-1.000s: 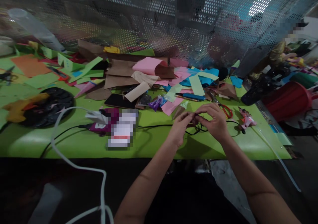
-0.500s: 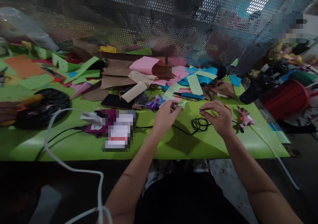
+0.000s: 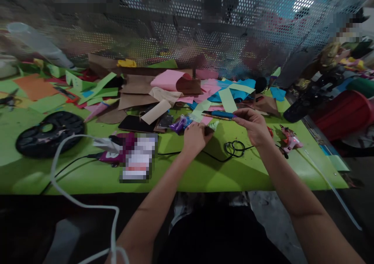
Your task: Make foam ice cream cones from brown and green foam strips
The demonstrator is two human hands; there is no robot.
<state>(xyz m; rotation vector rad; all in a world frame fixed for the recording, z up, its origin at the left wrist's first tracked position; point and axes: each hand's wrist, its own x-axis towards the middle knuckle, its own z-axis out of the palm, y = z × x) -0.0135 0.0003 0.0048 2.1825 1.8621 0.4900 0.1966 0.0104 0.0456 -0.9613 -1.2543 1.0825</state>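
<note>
My left hand [image 3: 195, 137] is low over the table, fingers curled downward beside a shiny purple and blue plastic wrap [image 3: 181, 123]. A small pale green striped piece [image 3: 215, 125] sticks out at its thumb side and seems held there; the grip itself is partly hidden. My right hand [image 3: 253, 125] is pinched, thumb against forefinger, on a tiny purple piece [image 3: 234, 116]. Its fingertips are right at the end of a blue-handled cutter [image 3: 222, 114], which lies on the table. Below both hands runs a coiled black cable [image 3: 233, 149].
A pink glue gun [image 3: 290, 139] stands at right. At left are a black round tray [image 3: 49, 139], a purple device [image 3: 113, 155] and a pixelated phone [image 3: 140, 156]. A dark phone [image 3: 137, 124] lies behind them. Paper scraps [image 3: 175, 78] crowd the back; a white cord [image 3: 87, 206] hangs in front.
My right hand has moved forward and slightly left to the cutter's end, still pinching the purple piece. My left hand has turned downward, its fingers nearer the plastic wrap.
</note>
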